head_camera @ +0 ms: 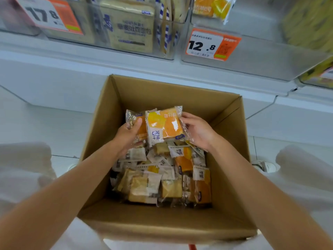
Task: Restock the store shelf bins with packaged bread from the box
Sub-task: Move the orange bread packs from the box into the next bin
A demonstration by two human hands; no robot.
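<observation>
Orange-and-white price tag reading 17.8 (50, 17) marks the far-left clear plastic bin. Beside it, beige sliced-toast loaves (129, 31) fill the next bin.

Below centre, an open brown cardboard box (162, 224) sits on the floor against the shelf base. A loose heap of small packaged breads (158, 179) covers its bottom.

Left hand (128, 137) is inside the box and grips an orange clear-wrapped bread packet (141, 129), thumb over the face and fingers curled beneath. Overlapping it on the right is a yellow-and-orange bread packet with a white label band (164, 124), held above the heap. Right hand (197, 131) pinches this packet's clear crimped right edge with its fingertips.

Upper right, the clear plastic bin tagged 12.8 (261, 58) looks nearly empty. One matching orange packet (211, 8) shows at its back, so this bin is judged the likely destination.

Assessment: the step in hand is gathering packets for transfer.
- Shift the right-hand hold from the crimped seam to the packet body, as thin film may slip or tear.
- Square both packets face to face before lifting.
- Raise them clear of the box's far wall.
- Seat them upright in the bin, labels forward.
- Keep the squeeze light, because soft bread is likely to crush.
</observation>
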